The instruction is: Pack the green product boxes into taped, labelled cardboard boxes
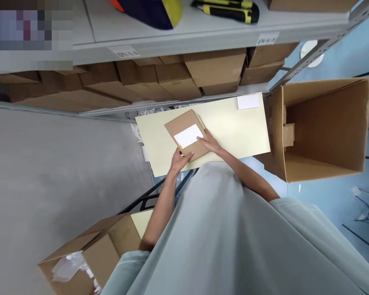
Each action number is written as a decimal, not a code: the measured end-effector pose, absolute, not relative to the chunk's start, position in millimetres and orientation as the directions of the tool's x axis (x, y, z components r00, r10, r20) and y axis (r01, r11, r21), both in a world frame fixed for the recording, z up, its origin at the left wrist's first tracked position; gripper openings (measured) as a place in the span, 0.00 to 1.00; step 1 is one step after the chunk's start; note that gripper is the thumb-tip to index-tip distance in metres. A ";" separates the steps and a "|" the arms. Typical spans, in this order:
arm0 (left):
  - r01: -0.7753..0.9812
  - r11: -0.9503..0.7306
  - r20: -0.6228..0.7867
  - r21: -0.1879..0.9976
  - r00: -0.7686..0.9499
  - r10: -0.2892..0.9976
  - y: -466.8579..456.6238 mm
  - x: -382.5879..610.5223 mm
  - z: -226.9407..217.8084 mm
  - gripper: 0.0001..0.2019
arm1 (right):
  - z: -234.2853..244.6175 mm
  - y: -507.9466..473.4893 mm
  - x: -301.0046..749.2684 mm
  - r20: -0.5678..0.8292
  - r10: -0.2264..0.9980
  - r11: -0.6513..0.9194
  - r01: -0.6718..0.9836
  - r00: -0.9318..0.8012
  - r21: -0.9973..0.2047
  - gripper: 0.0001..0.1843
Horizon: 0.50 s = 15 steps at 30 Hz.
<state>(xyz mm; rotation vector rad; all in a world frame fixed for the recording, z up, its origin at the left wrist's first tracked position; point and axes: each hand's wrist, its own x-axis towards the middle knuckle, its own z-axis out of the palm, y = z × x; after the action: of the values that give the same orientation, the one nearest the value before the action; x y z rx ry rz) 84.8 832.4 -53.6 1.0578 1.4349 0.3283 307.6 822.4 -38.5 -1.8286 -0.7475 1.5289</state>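
Observation:
A small brown cardboard box point(189, 119) with a white label point(189, 136) on its top is held over the pale yellow board point(233, 127), tilted a little. My left hand point(180, 160) grips its near left corner, thumb on top. On the right side of the same box, my right hand point(209, 142) has its thumb on the label's edge and its fingers along the side. The fingers under the box are partly hidden. A blank white slip point(248, 102) lies at the board's far right corner.
A large open carton point(326, 127) stands to the right, with a small box inside. Ahead runs a shelf point(178, 45) with brown boxes below and a yellow-black utility knife point(229, 11) on top. Another open carton point(101, 258) holding clear plastic is at lower left.

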 end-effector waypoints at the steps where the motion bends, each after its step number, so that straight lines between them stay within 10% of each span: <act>1: 0.384 0.566 -0.662 0.730 0.191 0.724 828.7 92.6 -49.6 0.38 | -36.5 832.1 314.3 -0.637 0.754 -0.650 0.046 0.158 -0.758 0.49; 6: 0.222 0.784 -0.805 0.580 0.299 0.512 815.2 111.3 -32.6 0.47 | -17.7 861.0 364.2 -0.608 0.762 -0.646 0.196 0.220 -0.738 0.49; 10: 0.301 0.692 -0.712 0.656 -0.055 0.700 854.0 82.9 -34.2 0.54 | 6.5 827.9 395.4 -0.646 0.623 -0.751 0.109 0.441 -0.651 0.56; 15: 0.571 0.380 -0.498 0.728 0.059 0.865 934.8 65.6 -37.7 0.40 | 16.5 776.3 363.5 -0.904 0.407 -0.860 -0.277 0.132 -0.428 0.54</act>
<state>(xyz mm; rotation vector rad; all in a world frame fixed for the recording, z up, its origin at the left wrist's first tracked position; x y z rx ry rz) 65.6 934.8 -37.7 1.3021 1.6244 0.3634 363.5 776.3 16.5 -1.9120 -0.1242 1.7794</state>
